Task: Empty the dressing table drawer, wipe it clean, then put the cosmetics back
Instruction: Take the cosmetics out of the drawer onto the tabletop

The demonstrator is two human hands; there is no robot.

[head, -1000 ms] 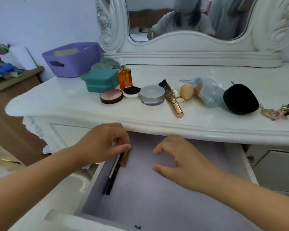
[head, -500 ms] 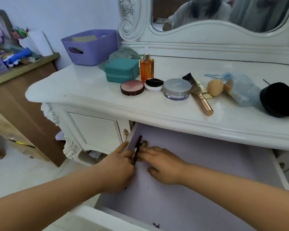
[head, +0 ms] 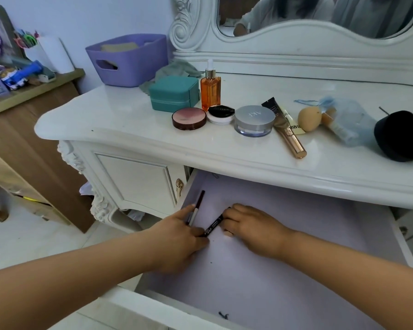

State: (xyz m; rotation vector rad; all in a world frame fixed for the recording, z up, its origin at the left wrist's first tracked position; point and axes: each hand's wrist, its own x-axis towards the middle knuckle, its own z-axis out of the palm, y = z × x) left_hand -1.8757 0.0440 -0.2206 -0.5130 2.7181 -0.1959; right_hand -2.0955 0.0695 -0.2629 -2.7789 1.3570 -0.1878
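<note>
Two hands are working inside the open white drawer (head: 405,236) with its lilac liner, near its left wall. Left hand (head: 177,236) is lying over a slim dark-red and white pencil (head: 197,206), index finger stretched along it, thumb touching the near end of a black pen-shaped liner with white print (head: 212,226); fingers are looking mostly straight, but whether they are gripping the pencil I cannot tell. Right hand (head: 253,225) is curling its fingers (head: 229,233) around the far end of the black liner, holding it tilted across the gap between both hands. Up on the white glossy bench (head: 129,120) cosmetics are sitting in a row: teal zip case (head: 173,92), orange glass dropper bottle (head: 210,88), round brown blush compact (head: 188,118), black-lidded white cushion compact (head: 221,114), silver-lidded powder jar (head: 254,120), rose-gold tube (head: 291,139), beige sponge egg (head: 309,119), clear plastic bag (head: 351,120), black round puff (head: 401,135). Lilac plastic basket (head: 129,59) is standing behind the case.
</note>
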